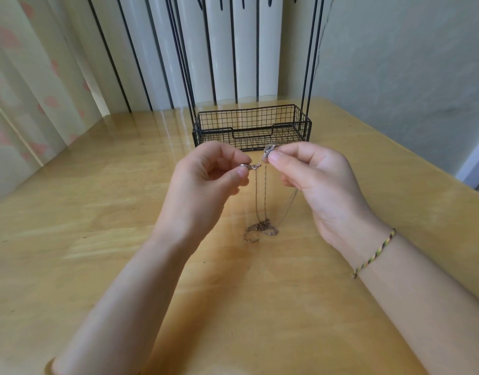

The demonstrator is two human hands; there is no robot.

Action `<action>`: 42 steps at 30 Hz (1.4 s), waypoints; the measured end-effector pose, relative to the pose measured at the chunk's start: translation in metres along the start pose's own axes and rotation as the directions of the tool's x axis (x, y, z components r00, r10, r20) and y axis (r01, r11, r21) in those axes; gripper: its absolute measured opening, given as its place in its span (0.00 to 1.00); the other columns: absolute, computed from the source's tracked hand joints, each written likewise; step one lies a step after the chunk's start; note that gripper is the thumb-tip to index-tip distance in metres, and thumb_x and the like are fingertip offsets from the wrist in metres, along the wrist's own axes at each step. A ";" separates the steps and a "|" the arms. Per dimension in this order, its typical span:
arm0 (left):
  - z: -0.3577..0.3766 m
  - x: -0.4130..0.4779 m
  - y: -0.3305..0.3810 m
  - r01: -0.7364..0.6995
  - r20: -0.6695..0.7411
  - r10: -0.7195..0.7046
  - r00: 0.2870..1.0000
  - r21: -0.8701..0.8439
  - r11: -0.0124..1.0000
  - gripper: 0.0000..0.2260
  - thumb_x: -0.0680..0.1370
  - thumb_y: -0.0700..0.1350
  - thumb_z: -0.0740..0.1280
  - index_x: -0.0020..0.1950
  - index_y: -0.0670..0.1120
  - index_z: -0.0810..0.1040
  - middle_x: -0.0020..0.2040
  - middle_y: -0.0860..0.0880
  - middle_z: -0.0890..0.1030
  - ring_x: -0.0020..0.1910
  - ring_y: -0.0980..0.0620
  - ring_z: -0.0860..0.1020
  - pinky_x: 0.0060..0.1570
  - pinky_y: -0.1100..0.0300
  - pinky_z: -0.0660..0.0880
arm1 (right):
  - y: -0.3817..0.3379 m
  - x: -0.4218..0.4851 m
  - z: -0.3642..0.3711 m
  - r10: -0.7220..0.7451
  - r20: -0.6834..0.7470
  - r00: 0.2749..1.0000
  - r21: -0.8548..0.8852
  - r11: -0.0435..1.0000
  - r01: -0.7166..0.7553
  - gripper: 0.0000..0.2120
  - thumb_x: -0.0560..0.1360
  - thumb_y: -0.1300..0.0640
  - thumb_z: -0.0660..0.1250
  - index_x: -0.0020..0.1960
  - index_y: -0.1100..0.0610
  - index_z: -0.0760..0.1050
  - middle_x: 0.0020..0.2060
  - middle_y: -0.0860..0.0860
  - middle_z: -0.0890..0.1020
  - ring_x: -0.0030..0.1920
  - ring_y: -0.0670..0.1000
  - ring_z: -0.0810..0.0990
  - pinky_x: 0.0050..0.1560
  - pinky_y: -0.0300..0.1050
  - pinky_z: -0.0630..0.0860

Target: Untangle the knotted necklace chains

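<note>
- Nearest, the left forearm [130, 293] and right forearm [422, 299] reach in over the wooden table [97, 212]; a woven bracelet [373, 254] circles the right wrist.
- Left hand [208, 171]: thumb and forefinger pinch a small metal pendant or clasp [243, 165], the other fingers curled.
- Right hand [311, 177]: fingertips pinch a silvery charm [268, 149], held slightly higher and just beside the left.
- Necklace chains [256, 196]: a short taut length runs between the two pinches; several strands hang down to a knotted heap [261, 228] resting on the table.
- Black wire basket [252, 128] stands behind the hands, apart from the chains.
- Step in hand, as I judge it — separating the end pieces to see which strand belongs to which; the knot itself is not yet loosened.
- Next move calls for gentle slack rather than pull — tension would likely tighten the heap.
</note>
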State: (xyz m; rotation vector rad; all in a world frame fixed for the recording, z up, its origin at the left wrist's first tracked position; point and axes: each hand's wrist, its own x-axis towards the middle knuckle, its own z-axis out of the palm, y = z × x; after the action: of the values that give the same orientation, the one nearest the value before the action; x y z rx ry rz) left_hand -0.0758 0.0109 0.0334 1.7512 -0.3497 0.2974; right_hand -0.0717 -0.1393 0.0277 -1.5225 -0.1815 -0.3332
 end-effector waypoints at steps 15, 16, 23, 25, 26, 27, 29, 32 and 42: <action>0.002 -0.001 0.001 -0.043 -0.029 0.043 0.999 -0.003 0.999 0.08 0.76 0.33 0.68 0.44 0.45 0.73 0.43 0.45 0.81 0.41 0.55 0.83 0.47 0.57 0.80 | -0.006 -0.002 0.001 0.142 0.090 0.986 0.124 0.981 -0.153 0.06 0.78 0.61 0.62 0.42 0.56 0.74 0.34 0.52 0.83 0.35 0.48 0.79 0.35 0.39 0.73; 0.002 -0.001 0.002 -0.039 -0.044 0.039 0.998 -0.005 0.999 0.08 0.76 0.34 0.68 0.44 0.45 0.73 0.43 0.46 0.80 0.41 0.55 0.83 0.46 0.57 0.80 | -0.006 -0.003 0.000 0.150 0.096 0.984 0.103 0.982 -0.160 0.05 0.78 0.61 0.62 0.43 0.57 0.74 0.33 0.52 0.83 0.34 0.47 0.78 0.33 0.38 0.72; 0.001 0.000 0.001 0.077 -0.104 -0.084 0.991 -0.068 0.995 0.06 0.77 0.37 0.66 0.44 0.45 0.71 0.40 0.44 0.79 0.33 0.54 0.74 0.40 0.55 0.73 | -0.002 -0.003 0.000 0.123 0.136 0.983 0.010 0.992 -0.125 0.05 0.77 0.63 0.64 0.45 0.54 0.75 0.32 0.50 0.83 0.32 0.45 0.76 0.31 0.37 0.69; 0.001 0.000 0.001 0.084 -0.093 -0.088 0.992 -0.051 0.995 0.06 0.77 0.36 0.65 0.44 0.46 0.71 0.42 0.45 0.82 0.33 0.56 0.73 0.39 0.57 0.69 | -0.001 -0.003 0.000 0.113 0.138 0.984 0.003 0.993 -0.114 0.05 0.76 0.63 0.65 0.45 0.55 0.76 0.33 0.50 0.83 0.33 0.45 0.76 0.31 0.37 0.69; 0.001 0.000 0.002 0.092 -0.086 -0.095 0.992 -0.046 0.995 0.07 0.77 0.35 0.64 0.44 0.47 0.72 0.40 0.48 0.81 0.33 0.58 0.73 0.39 0.59 0.68 | -0.001 -0.003 0.000 0.108 0.139 0.984 0.005 0.994 -0.110 0.05 0.76 0.64 0.65 0.45 0.55 0.76 0.33 0.50 0.83 0.32 0.45 0.76 0.31 0.37 0.70; 0.001 0.000 0.002 0.105 -0.076 -0.108 0.991 -0.041 0.994 0.07 0.77 0.35 0.63 0.45 0.47 0.73 0.39 0.50 0.80 0.32 0.59 0.72 0.39 0.60 0.68 | -0.001 -0.003 0.000 0.104 0.141 0.985 0.009 0.994 -0.107 0.05 0.76 0.64 0.65 0.45 0.55 0.76 0.34 0.50 0.83 0.32 0.45 0.77 0.30 0.36 0.70; 0.001 0.000 0.003 0.129 -0.047 -0.130 0.990 -0.010 0.992 0.07 0.77 0.37 0.63 0.47 0.49 0.77 0.36 0.53 0.75 0.31 0.58 0.69 0.38 0.60 0.67 | 0.000 -0.004 0.001 0.099 0.147 0.984 0.015 0.995 -0.102 0.05 0.76 0.64 0.66 0.45 0.56 0.77 0.33 0.50 0.83 0.32 0.45 0.77 0.30 0.36 0.70; 0.001 -0.001 0.004 0.117 -0.013 -0.116 0.993 0.050 0.992 0.07 0.77 0.40 0.65 0.46 0.51 0.80 0.37 0.51 0.73 0.31 0.58 0.66 0.36 0.61 0.67 | 0.000 -0.004 0.002 0.090 0.152 0.984 0.003 0.996 -0.091 0.06 0.75 0.64 0.66 0.45 0.55 0.79 0.33 0.50 0.82 0.31 0.44 0.77 0.29 0.36 0.69; 0.001 -0.002 0.004 0.098 -0.010 -0.098 0.995 0.012 0.995 0.02 0.77 0.43 0.68 0.44 0.49 0.79 0.35 0.47 0.69 0.30 0.55 0.64 0.30 0.62 0.63 | -0.003 -0.007 0.004 0.055 0.164 0.985 -0.087 0.995 -0.041 0.07 0.74 0.64 0.68 0.43 0.53 0.81 0.31 0.48 0.81 0.29 0.43 0.74 0.28 0.34 0.67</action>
State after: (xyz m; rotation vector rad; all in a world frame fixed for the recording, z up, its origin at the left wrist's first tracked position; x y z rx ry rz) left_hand -0.0794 0.0096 0.0363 1.7729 -0.2549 0.2379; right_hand -0.0785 -0.1345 0.0284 -1.6357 -0.2646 -0.1774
